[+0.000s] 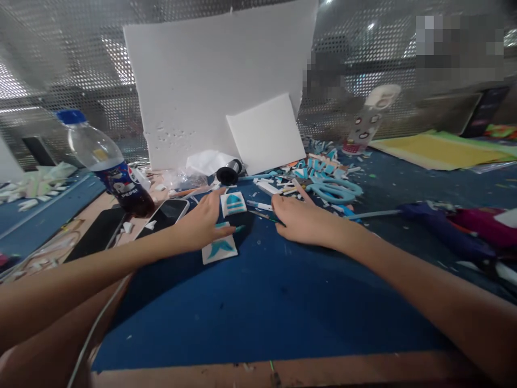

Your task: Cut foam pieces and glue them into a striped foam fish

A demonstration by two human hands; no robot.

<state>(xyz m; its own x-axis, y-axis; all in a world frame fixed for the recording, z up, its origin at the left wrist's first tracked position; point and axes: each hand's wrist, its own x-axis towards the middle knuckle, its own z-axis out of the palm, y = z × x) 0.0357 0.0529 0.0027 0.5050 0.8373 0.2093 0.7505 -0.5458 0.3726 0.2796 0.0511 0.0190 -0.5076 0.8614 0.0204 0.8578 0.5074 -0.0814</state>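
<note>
My left hand reaches in from the left with its fingers apart, over and beside two small white foam cards. The upper card carries a teal striped shape. A teal forked shape marks the lower card, which my thumb partly covers. My right hand is closed to the right of the cards. From its curled fingers a white and blue pen points left. Just below it lies a thin dark stick-like tool, partly hidden by the fingers; whether it is held too is unclear.
Light blue scissors lie by a pile of foam scraps. A Pepsi bottle and phones are at left. White boards stand behind. A purple glue-gun-like tool and yellow sheets lie at right.
</note>
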